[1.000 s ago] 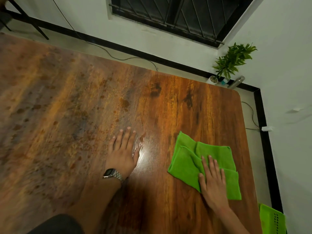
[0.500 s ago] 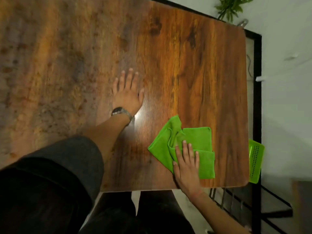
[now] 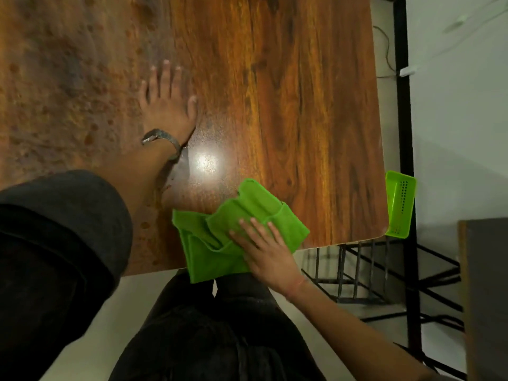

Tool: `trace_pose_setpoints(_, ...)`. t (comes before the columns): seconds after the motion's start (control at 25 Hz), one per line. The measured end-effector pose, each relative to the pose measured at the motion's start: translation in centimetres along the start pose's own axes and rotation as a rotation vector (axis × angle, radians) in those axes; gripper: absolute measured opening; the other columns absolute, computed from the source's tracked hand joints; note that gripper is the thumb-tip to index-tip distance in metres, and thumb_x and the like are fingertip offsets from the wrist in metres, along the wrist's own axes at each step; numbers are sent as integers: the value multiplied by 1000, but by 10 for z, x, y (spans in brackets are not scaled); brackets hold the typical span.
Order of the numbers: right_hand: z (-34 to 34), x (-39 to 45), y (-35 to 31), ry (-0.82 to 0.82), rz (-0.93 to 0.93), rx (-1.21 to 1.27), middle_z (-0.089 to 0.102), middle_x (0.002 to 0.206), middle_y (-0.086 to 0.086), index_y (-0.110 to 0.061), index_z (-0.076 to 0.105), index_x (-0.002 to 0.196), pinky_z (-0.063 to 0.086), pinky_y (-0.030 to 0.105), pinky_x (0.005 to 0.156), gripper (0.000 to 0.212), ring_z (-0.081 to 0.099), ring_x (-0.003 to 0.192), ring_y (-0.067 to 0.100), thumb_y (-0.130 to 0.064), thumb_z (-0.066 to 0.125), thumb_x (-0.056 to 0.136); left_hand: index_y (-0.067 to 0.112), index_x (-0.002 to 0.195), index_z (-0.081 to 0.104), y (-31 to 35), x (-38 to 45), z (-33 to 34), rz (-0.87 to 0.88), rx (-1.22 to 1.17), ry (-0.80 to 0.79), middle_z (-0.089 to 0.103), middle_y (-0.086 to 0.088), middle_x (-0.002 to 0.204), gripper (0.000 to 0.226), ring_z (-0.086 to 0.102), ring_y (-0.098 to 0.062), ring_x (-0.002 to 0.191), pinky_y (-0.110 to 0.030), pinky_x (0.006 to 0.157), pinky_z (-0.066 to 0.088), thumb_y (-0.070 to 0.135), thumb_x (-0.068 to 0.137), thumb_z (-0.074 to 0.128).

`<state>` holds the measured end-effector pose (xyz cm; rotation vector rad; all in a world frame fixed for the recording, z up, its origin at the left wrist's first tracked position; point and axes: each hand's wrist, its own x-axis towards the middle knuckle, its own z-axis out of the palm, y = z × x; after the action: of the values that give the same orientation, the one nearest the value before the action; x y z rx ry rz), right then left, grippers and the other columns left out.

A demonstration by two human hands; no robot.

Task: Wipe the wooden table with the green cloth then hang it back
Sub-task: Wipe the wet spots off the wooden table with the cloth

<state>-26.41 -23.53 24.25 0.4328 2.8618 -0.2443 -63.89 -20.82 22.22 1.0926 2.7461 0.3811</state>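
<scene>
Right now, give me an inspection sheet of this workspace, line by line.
Surface: wooden table, glossy, with a light glare spot near the front edge; mottled marks on its left part.
Job's things: green cloth, crumpled, lying at the near edge with one corner hanging over it.
Clutter: green perforated basket hanging beside the table's right corner.
Grippers: left hand flat on the table, fingers spread; right hand pressed flat on the cloth.
Cables: thin wire running along the wall on the right.
Surroundings: black metal frame, pale wall, black metal rack below the corner.
</scene>
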Motion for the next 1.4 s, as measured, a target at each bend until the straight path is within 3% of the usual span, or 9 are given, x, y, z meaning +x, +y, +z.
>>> trace_pose_setpoints(0.24,-19,-86,148,-22,290,81,11,165,0,-34,11,156,17,54,118,60,8,153,22,-34,31,99,21,153,14,3,-2,-14,-31,-12,-65,10,-2,162,63,5,-24,149,-46,119,4,50,97,24)
trace_pose_setpoints(0.32,-23,-91,168,-36,265,78,10,166,2,-35,10,156,15,54,118,59,7,153,24,-35,28,100,23,153,14,2,0,-23,-30,-40,-131,7,-1,162,64,2,-23,149,-44,119,2,49,97,30)
trace_pose_setpoints(0.44,-20,-65,160,-66,37,-19,19,163,10,-31,17,155,14,55,118,55,9,152,29,-38,25,101,23,152,20,-8,-1,-46,7,-163,-225,6,-2,162,62,2,-24,149,-43,120,3,39,96,43)
trace_pose_setpoints(0.64,-14,-4,94,-47,-205,-130,23,161,11,-27,33,151,20,58,115,60,18,149,30,-40,38,93,16,139,47,-22,-31,-78,17,-375,-337,30,-4,156,42,30,-22,142,-31,113,26,23,97,49)
trace_pose_setpoints(0.84,-17,49,8,-60,-427,-141,20,163,8,-32,29,153,20,57,114,64,22,149,30,-44,42,91,7,118,64,-51,-126,-89,25,-411,-277,65,-11,122,29,60,-28,110,-33,94,45,12,94,51)
trace_pose_setpoints(1.0,-15,93,-75,-94,-546,-149,22,163,7,-32,27,153,17,56,115,65,21,150,28,-44,43,91,8,111,67,-83,-223,-88,17,-456,-193,67,-8,115,24,61,-27,108,-38,95,44,9,90,56)
trace_pose_setpoints(1.12,-10,126,-141,-127,-609,-169,40,155,8,-31,46,140,20,55,113,52,26,147,27,-45,44,90,20,120,63,-113,-291,-87,-70,-398,-123,60,1,127,31,54,-21,118,-40,100,41,19,91,53)
trace_pose_setpoints(1.2,-10,151,-188,-134,-639,-150,37,157,6,-30,52,136,21,55,112,48,27,147,26,-45,44,91,24,121,60,-136,-326,-88,-173,-365,19,58,2,129,34,53,-20,119,-38,101,42,22,88,53)
trace_pose_setpoints(1.4,-12,206,-296,-113,-670,-111,23,163,5,-34,23,154,16,54,116,65,25,149,26,-46,41,93,15,113,61,-201,-378,-99,-505,-383,221,58,-5,120,32,49,-21,113,-30,101,35,25,85,49)
